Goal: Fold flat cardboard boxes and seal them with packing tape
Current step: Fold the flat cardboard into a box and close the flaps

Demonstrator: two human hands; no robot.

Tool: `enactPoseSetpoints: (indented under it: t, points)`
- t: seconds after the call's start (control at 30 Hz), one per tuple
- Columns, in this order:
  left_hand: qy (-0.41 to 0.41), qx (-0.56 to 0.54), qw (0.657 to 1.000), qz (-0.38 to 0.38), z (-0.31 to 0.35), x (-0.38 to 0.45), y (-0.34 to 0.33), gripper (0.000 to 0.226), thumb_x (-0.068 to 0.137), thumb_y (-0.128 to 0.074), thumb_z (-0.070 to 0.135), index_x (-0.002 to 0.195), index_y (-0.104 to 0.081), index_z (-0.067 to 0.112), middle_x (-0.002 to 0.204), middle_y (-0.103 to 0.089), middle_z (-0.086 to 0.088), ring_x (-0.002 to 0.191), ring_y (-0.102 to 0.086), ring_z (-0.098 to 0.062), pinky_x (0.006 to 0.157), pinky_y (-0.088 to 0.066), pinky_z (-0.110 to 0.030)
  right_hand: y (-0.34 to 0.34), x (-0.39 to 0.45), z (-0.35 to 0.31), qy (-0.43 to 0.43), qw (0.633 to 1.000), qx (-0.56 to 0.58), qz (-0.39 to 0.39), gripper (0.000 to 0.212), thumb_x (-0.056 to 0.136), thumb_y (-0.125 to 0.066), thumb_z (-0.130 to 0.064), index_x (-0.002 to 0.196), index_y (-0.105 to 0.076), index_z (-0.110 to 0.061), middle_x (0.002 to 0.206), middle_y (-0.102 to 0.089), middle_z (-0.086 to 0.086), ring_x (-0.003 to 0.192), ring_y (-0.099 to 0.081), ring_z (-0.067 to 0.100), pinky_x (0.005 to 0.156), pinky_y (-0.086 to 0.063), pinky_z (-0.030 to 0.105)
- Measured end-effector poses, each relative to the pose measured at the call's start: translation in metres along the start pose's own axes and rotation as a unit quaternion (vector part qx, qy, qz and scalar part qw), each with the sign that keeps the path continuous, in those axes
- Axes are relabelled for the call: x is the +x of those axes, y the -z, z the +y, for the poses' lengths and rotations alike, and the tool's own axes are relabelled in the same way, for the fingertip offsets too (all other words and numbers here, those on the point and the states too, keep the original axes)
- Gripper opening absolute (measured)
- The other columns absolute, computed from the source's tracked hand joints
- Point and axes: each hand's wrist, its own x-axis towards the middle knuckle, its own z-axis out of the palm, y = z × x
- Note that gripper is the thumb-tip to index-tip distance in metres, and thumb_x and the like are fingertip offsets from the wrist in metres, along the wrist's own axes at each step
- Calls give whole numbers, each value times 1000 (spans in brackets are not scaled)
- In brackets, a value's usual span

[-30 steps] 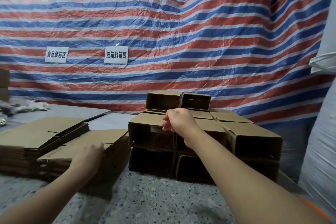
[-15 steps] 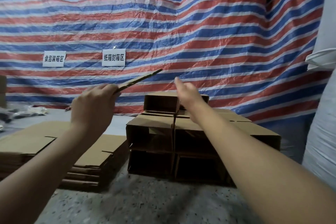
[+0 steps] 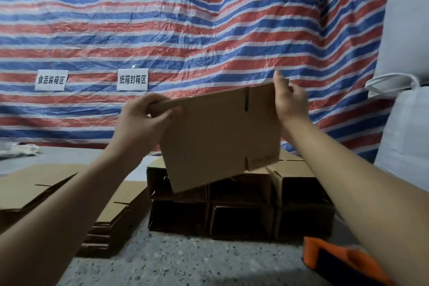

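Fingers [image 3: 162,115] on flat, slotted cardboard box [image 3: 220,137]

Two bare forearms, no sleeves, left hand [image 3: 141,121] and right hand [image 3: 290,100] ungloved, short plain nails

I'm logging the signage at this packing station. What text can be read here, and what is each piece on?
"食品装箱区": left white sign on the striped tarp.
"纸箱封箱区": right white sign on the same tarp.
Faint print on the lower right flap of the flat cardboard box, held by the left hand and right hand: too blurred to read.
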Motion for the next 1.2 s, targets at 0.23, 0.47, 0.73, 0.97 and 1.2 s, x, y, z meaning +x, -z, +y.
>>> enactPoseSetpoints:
  t: [0.23,0.47,0.73,0.97,1.2]
  points:
    - [207,-113,971,32,-13,-4,-32,31,88,-68,44,110,-63,22,105,-70,1,96,-67,-15,79,-55,-33,18,-28,17,-121,991,-13,56,44,93,-54,-63,83,-60,-20,79,-63,-3,73,-61,12,59,-42,24]
    - [305,-82,947,-50,-43,-46,-48,45,84,-64,62,113,-61,28,106,-69,5,100,-64,-15,82,-51,-35,39,-80,70,-224,971,-16,83,37,95,-57,-51,84,-61,-16,79,-65,3,75,-64,17,65,-49,30]
    - [409,-56,910,-36,-84,-98,-66,45,91,-57,56,119,-59,20,104,-65,-4,97,-62,-20,79,-49,-37,44,-130,124,-283,955,-51,68,39,98,-55,-49,93,-65,-12,71,-57,1,67,-55,15,59,-40,29]
    - [378,1,923,-76,-80,-87,-62,29,92,-57,43,93,-65,16,87,-66,-7,82,-62,-19,64,-42,-30,46,-130,122,-304,948,-51,78,32,98,-55,-44,96,-64,-13,80,-62,5,72,-59,17,59,-41,29]
    - [418,-40,898,-133,-83,-75,-54,24,88,-61,36,93,-68,14,79,-69,-8,82,-66,-22,73,-50,-34,49,-138,118,-304,950,-55,46,53,97,-54,-54,128,-58,-12,114,-64,8,109,-59,25,89,-43,36]
